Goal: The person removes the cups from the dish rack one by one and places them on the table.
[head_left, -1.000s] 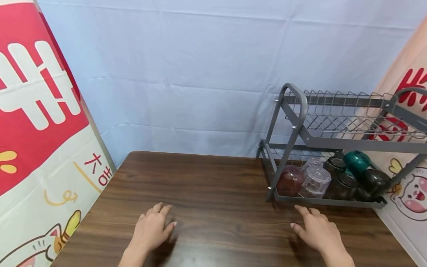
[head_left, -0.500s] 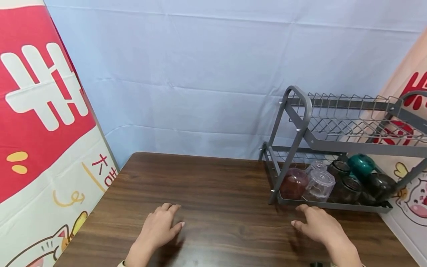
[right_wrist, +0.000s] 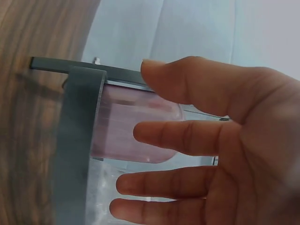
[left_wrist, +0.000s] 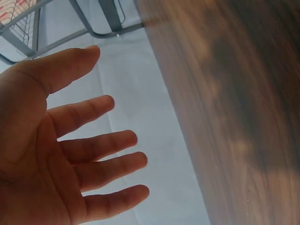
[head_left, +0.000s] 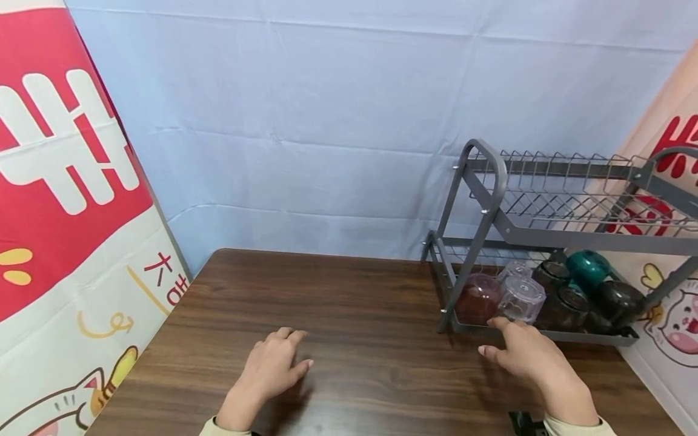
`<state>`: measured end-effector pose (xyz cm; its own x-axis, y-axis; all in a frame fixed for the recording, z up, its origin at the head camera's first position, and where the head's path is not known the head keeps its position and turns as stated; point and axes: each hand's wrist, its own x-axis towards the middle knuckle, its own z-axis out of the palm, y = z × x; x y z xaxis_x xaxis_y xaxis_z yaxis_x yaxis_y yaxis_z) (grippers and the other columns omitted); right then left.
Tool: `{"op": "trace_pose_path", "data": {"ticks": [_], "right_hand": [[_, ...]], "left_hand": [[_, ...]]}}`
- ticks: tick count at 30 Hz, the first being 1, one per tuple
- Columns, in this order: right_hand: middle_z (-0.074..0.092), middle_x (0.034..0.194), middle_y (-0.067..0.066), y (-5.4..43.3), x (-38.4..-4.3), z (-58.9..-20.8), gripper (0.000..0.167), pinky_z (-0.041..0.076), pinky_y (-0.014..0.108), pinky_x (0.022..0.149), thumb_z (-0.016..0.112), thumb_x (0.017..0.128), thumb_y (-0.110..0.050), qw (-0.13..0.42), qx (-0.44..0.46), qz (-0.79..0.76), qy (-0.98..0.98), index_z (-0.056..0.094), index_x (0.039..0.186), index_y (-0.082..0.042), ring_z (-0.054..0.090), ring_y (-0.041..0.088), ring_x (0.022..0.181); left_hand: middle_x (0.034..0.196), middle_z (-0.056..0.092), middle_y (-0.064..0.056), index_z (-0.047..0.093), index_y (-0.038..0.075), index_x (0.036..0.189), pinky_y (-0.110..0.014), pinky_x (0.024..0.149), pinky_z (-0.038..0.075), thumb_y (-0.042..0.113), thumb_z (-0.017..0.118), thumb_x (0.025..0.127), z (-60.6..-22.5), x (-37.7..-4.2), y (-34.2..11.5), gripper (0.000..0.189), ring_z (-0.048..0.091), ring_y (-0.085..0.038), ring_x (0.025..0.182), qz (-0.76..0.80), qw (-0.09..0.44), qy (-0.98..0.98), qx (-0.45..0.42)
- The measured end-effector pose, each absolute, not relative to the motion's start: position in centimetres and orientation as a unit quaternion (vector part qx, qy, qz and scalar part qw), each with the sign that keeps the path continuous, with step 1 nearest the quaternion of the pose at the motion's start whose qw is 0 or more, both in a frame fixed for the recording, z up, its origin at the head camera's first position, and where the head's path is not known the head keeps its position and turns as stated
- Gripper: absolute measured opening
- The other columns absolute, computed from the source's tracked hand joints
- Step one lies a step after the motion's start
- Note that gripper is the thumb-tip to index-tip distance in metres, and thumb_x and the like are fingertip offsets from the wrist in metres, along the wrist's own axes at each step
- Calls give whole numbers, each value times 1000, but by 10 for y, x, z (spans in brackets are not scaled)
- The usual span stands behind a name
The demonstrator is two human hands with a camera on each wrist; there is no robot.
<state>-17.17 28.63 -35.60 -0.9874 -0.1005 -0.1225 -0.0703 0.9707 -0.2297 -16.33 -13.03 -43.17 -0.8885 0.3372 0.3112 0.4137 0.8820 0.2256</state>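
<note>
My left hand hovers over the wooden table, palm inward and holding nothing; the left wrist view shows its fingers spread and relaxed. On the right, my right hand is in front of a grey two-tier dish rack, its fingertips close to the lower tray's front rim. A pink cup and a clear cup stand upside down on that tier. In the right wrist view the thumb and fingers are apart, with the pink cup behind them.
Beside the clear cup, several dark cups and a teal cup fill the lower tier. A wire basket forms the upper tier. Pale blue cloth hangs behind the table, and a printed cloth hangs at left.
My right hand has moved forward toward the rack's lower tier, fingertips now overlapping its front edge. My left hand has drifted to the right and slightly forward.
</note>
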Motion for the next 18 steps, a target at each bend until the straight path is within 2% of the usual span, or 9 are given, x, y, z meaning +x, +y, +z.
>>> {"op": "trace_pose_path", "data": {"ticks": [8,14,18], "right_hand": [[53,111,35,286,-177,-346,74,41,63,72,69,78,-46,55,-35,-101,993,49,122,11,48,53,103],[54,106,35,284,-179,-339,73,44,60,66,70,79,-43,18,-33,-84,996,48,120,13,52,51,96],[52,109,38,281,-180,-335,71,44,59,63,70,80,-40,-20,-35,-73,997,48,120,14,53,51,93]], "left_hand": [[111,60,-14,64,11,110,-47,69,47,36,72,77,-438,-167,-116,42,58,-32,96,-151,158,-949,-228],[109,60,-11,65,12,111,-43,68,47,36,72,78,-438,-171,-108,42,59,-28,92,-153,163,-948,-228],[107,61,-9,65,12,111,-40,66,47,38,71,78,-439,-175,-103,42,59,-26,89,-148,171,-946,-230]]}}
